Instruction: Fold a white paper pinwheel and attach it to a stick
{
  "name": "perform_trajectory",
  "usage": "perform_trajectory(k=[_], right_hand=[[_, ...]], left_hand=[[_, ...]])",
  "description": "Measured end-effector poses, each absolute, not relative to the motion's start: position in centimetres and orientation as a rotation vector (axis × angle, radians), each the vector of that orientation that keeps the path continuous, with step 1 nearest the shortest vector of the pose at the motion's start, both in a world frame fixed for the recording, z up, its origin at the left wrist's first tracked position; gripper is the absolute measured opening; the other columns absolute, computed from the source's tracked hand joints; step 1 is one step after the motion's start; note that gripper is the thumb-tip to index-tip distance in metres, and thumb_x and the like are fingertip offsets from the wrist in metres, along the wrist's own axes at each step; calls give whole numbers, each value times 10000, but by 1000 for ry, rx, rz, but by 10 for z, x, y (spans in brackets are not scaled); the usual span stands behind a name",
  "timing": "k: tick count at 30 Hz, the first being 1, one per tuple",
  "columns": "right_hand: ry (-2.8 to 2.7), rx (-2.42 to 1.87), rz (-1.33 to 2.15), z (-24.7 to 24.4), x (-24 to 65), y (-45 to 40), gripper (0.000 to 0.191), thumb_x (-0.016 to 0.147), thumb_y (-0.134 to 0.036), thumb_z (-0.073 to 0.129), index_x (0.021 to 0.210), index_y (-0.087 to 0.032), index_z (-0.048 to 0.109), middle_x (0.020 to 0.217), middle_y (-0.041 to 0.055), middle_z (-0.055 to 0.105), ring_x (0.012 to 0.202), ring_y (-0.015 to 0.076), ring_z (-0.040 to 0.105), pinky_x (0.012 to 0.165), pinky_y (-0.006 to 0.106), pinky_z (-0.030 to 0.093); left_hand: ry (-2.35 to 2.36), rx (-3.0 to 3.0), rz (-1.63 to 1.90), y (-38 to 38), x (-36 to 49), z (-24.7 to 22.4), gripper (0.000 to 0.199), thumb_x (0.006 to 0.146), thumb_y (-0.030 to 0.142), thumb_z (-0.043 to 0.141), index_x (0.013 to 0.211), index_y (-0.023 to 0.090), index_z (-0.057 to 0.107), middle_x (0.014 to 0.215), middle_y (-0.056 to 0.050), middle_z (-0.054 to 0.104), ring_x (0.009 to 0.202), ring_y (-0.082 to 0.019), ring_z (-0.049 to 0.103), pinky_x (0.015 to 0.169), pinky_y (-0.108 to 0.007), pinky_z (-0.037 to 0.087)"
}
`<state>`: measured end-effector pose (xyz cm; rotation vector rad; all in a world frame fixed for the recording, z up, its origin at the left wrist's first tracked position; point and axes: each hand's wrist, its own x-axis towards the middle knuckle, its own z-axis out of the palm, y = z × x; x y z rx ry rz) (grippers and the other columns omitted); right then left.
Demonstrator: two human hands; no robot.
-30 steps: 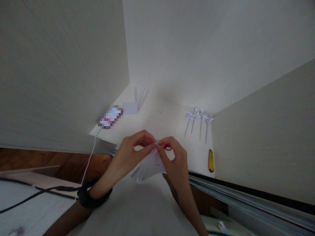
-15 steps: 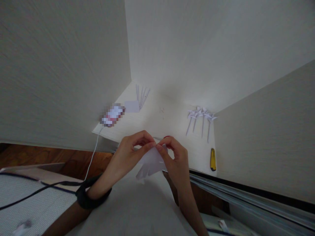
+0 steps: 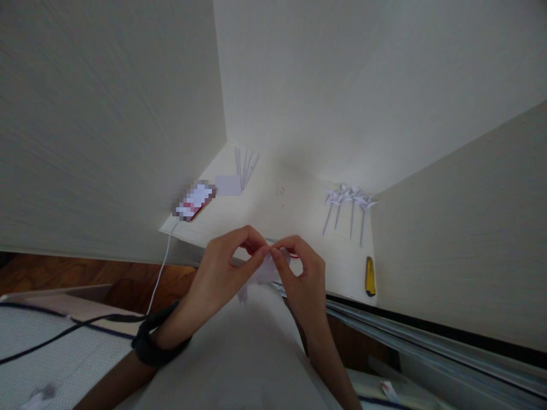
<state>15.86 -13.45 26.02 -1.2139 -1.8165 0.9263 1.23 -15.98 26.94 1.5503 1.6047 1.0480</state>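
Observation:
A piece of white paper (image 3: 265,272) hangs between my hands, over the front edge of the white surface. My left hand (image 3: 228,265) pinches its top edge between thumb and index finger. Right beside it, my right hand (image 3: 302,273) pinches the same paper, and the fingertips of both hands nearly touch. Part of a red ring-shaped thing (image 3: 294,255) shows behind my right fingers; most of it is hidden. Several white paper pinwheel shapes on thin sticks (image 3: 351,196) lie at the right of the surface.
At the back left of the white surface (image 3: 273,219) lie several thin white sticks (image 3: 245,168) and a white paper square (image 3: 228,185). A phone (image 3: 194,201) with a white cable lies at the left edge. A yellow cutter (image 3: 370,276) rests at the front right. Panels enclose three sides.
The paper between my hands has shifted, and less of it shows below my fingers. My hands have hardly moved and still pinch its top edge.

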Motion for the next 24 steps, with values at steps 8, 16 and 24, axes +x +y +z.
perform_trajectory(k=[8,16,24], right_hand=[[-1756,-1295,747,264,154,-135,72,789,-177,597,735,-192,552,698,-11,585,676,132,541,638,260,412],[-1716,-1115,949,274,161,-140,160,890,-256,506,833,-200,644,798,21,652,783,147,594,715,272,447],[-1493,-1012,1515,272,179,-126,204,880,-316,532,789,-212,681,719,-4,651,708,117,611,700,244,486]], left_hand=[[1693,1736,1123,-158,20,269,69,820,181,561,758,196,586,725,27,634,702,-110,585,674,-214,446],[1710,1602,1202,-160,20,273,59,811,195,576,759,196,604,726,28,643,706,-115,592,677,-222,450],[1534,1475,1160,-159,20,278,69,801,189,579,742,197,613,731,18,652,711,-124,604,673,-224,467]])
